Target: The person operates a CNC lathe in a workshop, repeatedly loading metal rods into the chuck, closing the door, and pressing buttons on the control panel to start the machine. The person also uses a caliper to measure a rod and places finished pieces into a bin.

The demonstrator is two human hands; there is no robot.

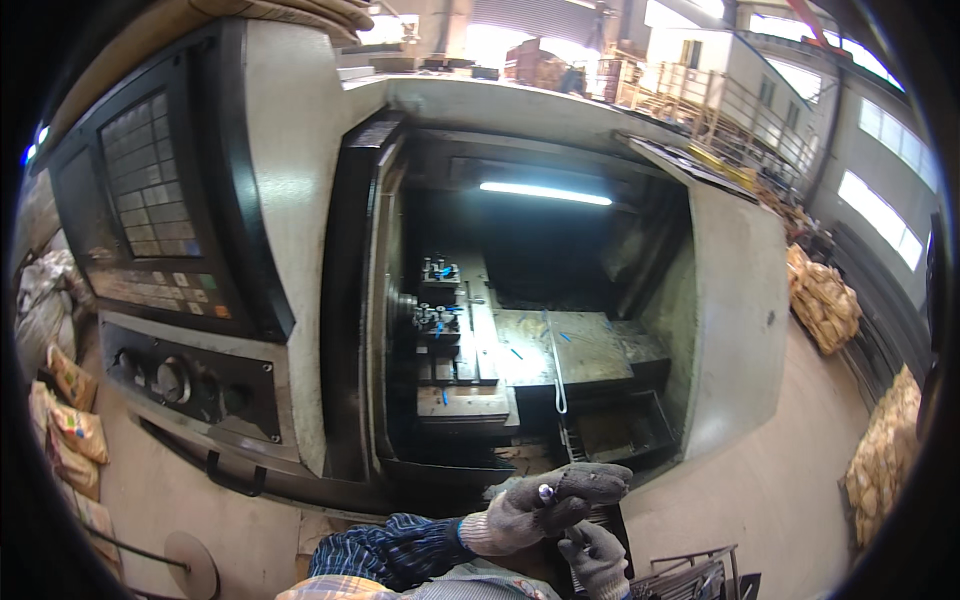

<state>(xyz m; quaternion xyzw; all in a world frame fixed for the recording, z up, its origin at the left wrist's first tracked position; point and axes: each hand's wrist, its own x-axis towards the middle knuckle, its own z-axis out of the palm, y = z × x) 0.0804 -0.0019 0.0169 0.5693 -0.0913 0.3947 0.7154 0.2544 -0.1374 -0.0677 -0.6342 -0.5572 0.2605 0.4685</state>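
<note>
My left hand (551,501), in a grey-coated knit glove, is closed around a small cylindrical piece (545,493); only its pale, shiny end shows between the fingers. Just below it is my right hand (596,559), also gloved, with its fingers curled close to the left palm. Whether it grips anything is hidden. Both hands are in front of the open bay of a CNC lathe (739,300). Inside, tool blocks (439,322) with bolts sit on the cross slide (461,401), beside the chuck area. A thin rod with a looped end (560,397) leans over the lit metal bed cover (592,349).
The control panel (154,180) with knobs (172,379) stands at left. Small blue pieces (516,354) lie about the bed. A metal rack holding dark rods (697,581) is at lower right. Filled sacks (79,431) lie left, and wrapped bundles (821,300) sit right.
</note>
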